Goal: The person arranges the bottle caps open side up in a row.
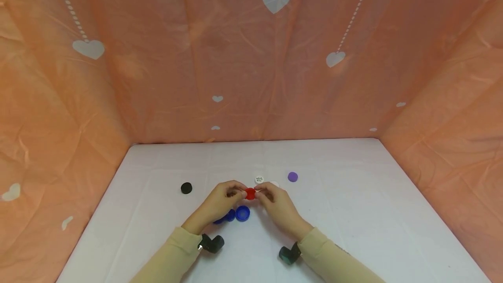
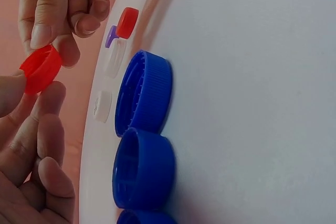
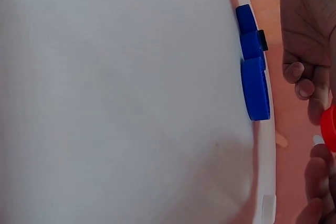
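i see left hand and right hand both pinching red cap by opposite edges; cap round, hollow, held above white table, near blue caps.

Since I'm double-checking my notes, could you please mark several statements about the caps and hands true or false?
1. The left hand and right hand pinch one red cap. True.
2. In the head view, the black cap lies right of the purple cap. False: the black cap lies left of the purple cap.
3. A second red cap shows in the left wrist view. True.
4. A ribbed blue cap is in the left hand's grip. False: the ribbed blue cap lies on the table.
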Demonstrator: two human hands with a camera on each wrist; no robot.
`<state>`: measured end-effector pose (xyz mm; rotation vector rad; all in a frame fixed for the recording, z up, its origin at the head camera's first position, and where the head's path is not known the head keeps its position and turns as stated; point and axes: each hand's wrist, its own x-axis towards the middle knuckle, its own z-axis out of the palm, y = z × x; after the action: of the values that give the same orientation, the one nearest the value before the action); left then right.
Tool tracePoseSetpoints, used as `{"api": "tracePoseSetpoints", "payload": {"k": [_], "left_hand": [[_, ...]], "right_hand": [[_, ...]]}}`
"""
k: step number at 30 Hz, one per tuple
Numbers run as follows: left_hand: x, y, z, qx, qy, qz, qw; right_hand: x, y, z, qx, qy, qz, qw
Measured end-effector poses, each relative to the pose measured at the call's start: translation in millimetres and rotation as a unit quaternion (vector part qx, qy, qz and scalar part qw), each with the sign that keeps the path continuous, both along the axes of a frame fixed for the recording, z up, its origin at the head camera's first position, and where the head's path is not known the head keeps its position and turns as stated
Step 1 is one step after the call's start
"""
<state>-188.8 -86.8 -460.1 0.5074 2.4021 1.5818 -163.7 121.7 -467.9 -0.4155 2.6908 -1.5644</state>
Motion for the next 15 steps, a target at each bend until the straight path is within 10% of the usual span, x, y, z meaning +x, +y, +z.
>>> {"api": "tracePoseSetpoints", "payload": {"k": [15], "left_hand": [[3.6,1.8,-2.1,-0.006,0.018,-0.011,0.9998]], "right_hand": [[2.0,2.1,-1.0,0.011,-0.012,0.028,0.9995]]}}
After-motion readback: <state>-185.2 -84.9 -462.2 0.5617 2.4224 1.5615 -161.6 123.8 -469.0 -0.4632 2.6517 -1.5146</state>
